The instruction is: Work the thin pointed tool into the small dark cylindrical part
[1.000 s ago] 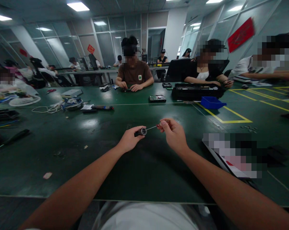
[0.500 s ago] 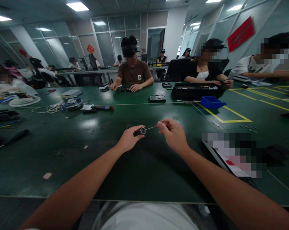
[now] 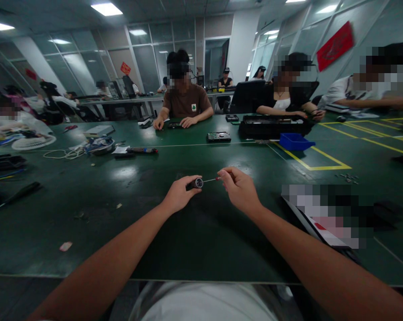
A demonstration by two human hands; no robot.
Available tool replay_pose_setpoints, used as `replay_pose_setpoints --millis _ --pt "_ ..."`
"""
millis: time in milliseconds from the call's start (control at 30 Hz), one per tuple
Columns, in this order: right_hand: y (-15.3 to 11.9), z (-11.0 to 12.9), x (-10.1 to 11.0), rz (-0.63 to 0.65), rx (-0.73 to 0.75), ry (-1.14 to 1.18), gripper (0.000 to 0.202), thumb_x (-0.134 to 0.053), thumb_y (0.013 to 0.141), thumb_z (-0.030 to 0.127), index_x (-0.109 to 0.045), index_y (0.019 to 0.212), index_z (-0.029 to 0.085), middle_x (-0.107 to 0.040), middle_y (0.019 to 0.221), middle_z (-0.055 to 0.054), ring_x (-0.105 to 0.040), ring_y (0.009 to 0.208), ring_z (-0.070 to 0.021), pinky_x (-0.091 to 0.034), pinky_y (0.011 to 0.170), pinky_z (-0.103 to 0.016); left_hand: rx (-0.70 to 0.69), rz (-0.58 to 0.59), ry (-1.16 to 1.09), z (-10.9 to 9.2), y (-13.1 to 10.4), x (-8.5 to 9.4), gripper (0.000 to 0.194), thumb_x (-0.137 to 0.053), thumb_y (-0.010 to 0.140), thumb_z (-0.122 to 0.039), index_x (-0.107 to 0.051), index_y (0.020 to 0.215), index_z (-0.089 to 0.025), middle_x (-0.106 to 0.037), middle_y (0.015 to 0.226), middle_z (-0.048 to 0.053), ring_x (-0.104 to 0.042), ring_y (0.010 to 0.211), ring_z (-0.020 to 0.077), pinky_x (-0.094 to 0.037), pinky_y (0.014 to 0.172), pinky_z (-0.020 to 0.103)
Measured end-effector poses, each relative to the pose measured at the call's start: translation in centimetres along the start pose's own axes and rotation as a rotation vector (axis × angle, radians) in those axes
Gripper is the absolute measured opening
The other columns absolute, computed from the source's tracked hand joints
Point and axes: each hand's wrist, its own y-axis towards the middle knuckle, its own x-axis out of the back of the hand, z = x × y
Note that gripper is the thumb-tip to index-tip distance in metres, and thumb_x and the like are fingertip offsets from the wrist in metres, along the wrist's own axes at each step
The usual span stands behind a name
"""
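Observation:
My left hand [image 3: 178, 195] is closed around a small dark cylindrical part [image 3: 198, 183], whose round, pale-rimmed end faces right. A thin screwdriver [image 3: 209, 180] is pinched in the fingers of my right hand [image 3: 240, 188]. Its metal shaft reaches left to the rim of the cylinder, with a bit of red where the handle starts; the rest of the handle is hidden by my fingers. Whether the tip sits inside the cylinder or only against its edge, I cannot tell. Both hands are just above the green table [image 3: 201, 240], close to each other.
A bare hard drive [image 3: 219, 137] lies ahead. Beyond it a co-worker [image 3: 188, 102] handles small parts. To the right are a blue bin [image 3: 295, 142], several loose screws [image 3: 347, 179] and a tilted, blurred-out board [image 3: 313, 223]. Tools [image 3: 141, 150] and cables [image 3: 66, 154] lie left.
My right hand has shifted very slightly left and down, and its fingers have changed position a little on the screwdriver. The left hand and the cylindrical part look nearly the same.

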Motion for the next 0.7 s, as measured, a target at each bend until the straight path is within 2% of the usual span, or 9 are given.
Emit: replay_pose_setpoints --millis 133,200,267,367,533,700 --pt "-0.07 -0.27 -0.01 0.023 0.023 0.034 0.024 -0.048 0.096 0.037 -0.064 0.105 0.021 -0.065 0.076 -0.002 -0.058 0.063 -0.0166 -0.042 0.059 -0.030 -0.005 -0.007 -0.005 -0.02 0.05 0.04 0.044 -0.072 0.085 -0.020 -0.066 0.128 -0.026 -0.069 0.124 0.003 -0.062 0.116 0.0223 -0.044 0.106 0.039" --pt "-0.14 -0.24 0.08 0.039 0.033 0.030 0.022 -0.048 0.094 0.032 -0.063 0.106 0.022 -0.064 0.079 -0.002 -0.059 0.066 -0.0171 -0.042 0.061 -0.031 0.000 -0.014 -0.005 -0.02 0.07 0.08 0.044 -0.071 0.085 -0.020 -0.065 0.128 -0.027 -0.069 0.124 0.003 -0.062 0.116 0.0223 -0.044 0.105 0.039" --pt "-0.18 -0.16 0.14 0.056 0.034 0.027 0.021 -0.048 0.095 0.034 -0.064 0.102 0.023 -0.063 0.077 -0.001 -0.058 0.067 -0.0175 -0.042 0.061 -0.031 0.003 -0.016 -0.003 0.00 0.07 0.09 0.044 -0.071 0.085 -0.020 -0.066 0.128 -0.027 -0.070 0.122 0.003 -0.062 0.114 0.0220 -0.045 0.104 0.039" --pt "-0.20 -0.11 0.11 0.067 0.013 0.024 0.030 -0.044 0.099 0.043 -0.066 0.095 0.023 -0.061 0.073 -0.001 -0.057 0.065 -0.0178 -0.042 0.061 -0.032 -0.003 -0.014 -0.001 0.09 0.05 0.03 0.044 -0.072 0.085 -0.019 -0.066 0.127 -0.027 -0.070 0.119 0.003 -0.063 0.111 0.0215 -0.045 0.102 0.038" --pt "-0.15 -0.47 -0.12 0.028 -0.010 0.068 0.026 -0.048 0.097 0.039 -0.058 0.115 0.024 -0.064 0.082 -0.002 -0.061 0.070 -0.0188 -0.046 0.066 -0.034 -0.010 -0.014 0.002 0.19 0.02 0.03 0.045 -0.072 0.085 -0.020 -0.065 0.129 -0.028 -0.070 0.120 0.003 -0.062 0.112 0.0217 -0.045 0.101 0.038" --pt "0.26 -0.62 -0.57 -0.041 -0.067 0.299 0.022 -0.059 0.089 0.042 -0.060 0.099 0.022 -0.067 0.085 -0.004 -0.064 0.076 -0.0192 -0.051 0.073 -0.036 -0.006 -0.017 0.018 -0.15 -0.01 0.13 0.045 -0.072 0.085 -0.021 -0.065 0.129 -0.027 -0.070 0.119 0.004 -0.063 0.110 0.0220 -0.046 0.101 0.039"
